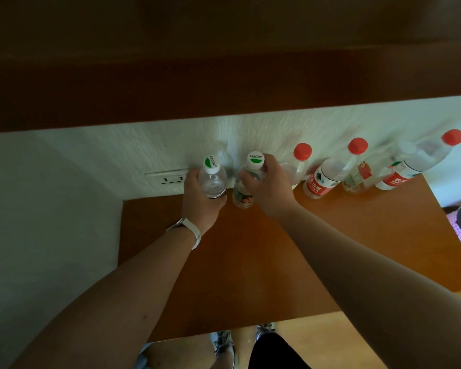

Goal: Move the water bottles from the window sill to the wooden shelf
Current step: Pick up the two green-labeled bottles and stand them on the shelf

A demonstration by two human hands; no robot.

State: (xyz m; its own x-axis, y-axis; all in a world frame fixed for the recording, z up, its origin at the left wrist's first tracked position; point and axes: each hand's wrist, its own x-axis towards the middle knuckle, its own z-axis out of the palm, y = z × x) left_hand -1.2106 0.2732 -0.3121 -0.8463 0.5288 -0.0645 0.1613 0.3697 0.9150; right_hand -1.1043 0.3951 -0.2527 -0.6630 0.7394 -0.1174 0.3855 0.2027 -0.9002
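Note:
Two clear water bottles with white-and-green caps stand at the back of the wooden shelf (250, 262), near the white wall. My left hand (197, 201) grips the left bottle (213, 179) around its body. My right hand (270, 183) holds the right bottle (246, 182) around its neck and shoulder, just below the cap. Both bottles are upright, and their bases look to be on or just above the wood.
To the right, a row of three red-capped bottles (326, 177) lines the wall, with a smaller clear bottle (357, 177) among them. A wall socket (171, 178) sits left of my left hand. A darker wooden board (224, 75) overhangs above. My shoes (224, 344) show below the shelf's front edge.

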